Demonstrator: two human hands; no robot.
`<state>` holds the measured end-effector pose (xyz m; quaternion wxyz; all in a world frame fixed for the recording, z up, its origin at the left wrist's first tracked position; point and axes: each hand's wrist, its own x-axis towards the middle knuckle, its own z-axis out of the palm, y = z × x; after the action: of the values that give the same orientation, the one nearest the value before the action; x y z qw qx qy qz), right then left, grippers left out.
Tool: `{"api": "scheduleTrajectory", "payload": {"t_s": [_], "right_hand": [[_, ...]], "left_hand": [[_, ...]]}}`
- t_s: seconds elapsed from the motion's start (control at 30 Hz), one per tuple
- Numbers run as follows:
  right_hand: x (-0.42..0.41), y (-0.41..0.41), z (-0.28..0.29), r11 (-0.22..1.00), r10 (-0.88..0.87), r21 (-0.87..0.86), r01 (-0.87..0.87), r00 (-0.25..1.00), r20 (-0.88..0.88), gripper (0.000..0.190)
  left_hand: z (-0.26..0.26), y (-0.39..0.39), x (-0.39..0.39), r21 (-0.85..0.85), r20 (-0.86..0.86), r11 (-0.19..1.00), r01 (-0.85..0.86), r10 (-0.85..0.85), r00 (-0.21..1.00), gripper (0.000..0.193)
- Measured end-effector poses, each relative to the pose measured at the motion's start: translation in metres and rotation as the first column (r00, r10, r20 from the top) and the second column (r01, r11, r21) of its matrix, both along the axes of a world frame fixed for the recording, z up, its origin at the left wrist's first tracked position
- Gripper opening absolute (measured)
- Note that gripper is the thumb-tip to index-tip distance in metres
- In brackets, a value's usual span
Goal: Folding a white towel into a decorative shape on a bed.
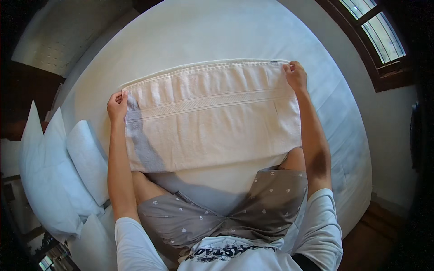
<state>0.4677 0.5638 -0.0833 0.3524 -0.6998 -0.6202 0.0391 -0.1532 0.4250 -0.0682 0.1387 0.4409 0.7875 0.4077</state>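
A cream towel [210, 132], doubled over with a woven band across it, lies on the white-sheeted bed [217, 30] in front of my crossed legs. My left hand [118, 104] pinches its far left corner between thumb and fingers. At the far right corner, beside a small dark tag, my right hand [295, 75] grips the edge. The far hem shows two layers lying nearly together. Shallow creases run through the cloth, and a shadow falls along its left side. The near edge rests by my knees.
White pillows [51, 169] are piled at the left, with a smaller white cushion [87, 159] beside my left forearm. A wood-framed window [383, 37] is in the wall at upper right. Wooden floor [373, 237] shows beyond the bed's lower right edge.
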Motion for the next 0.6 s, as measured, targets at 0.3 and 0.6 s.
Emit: {"api": "scheduleTrajectory", "payload": {"t_s": [0.3,0.6], "right_hand": [[-0.009,-0.013,0.021,0.961,-0.027,-0.268,-0.062,0.949,-0.315,0.025],[0.001,-0.012,0.016,0.974,0.020,-0.206,-0.091,0.946,-0.323,0.024]], "left_hand": [[0.007,0.010,-0.001,-0.140,0.032,0.990,-0.005,0.010,0.999,0.032],[-0.014,0.009,-0.008,0.004,0.036,1.000,0.008,-0.008,0.999,0.031]]}}
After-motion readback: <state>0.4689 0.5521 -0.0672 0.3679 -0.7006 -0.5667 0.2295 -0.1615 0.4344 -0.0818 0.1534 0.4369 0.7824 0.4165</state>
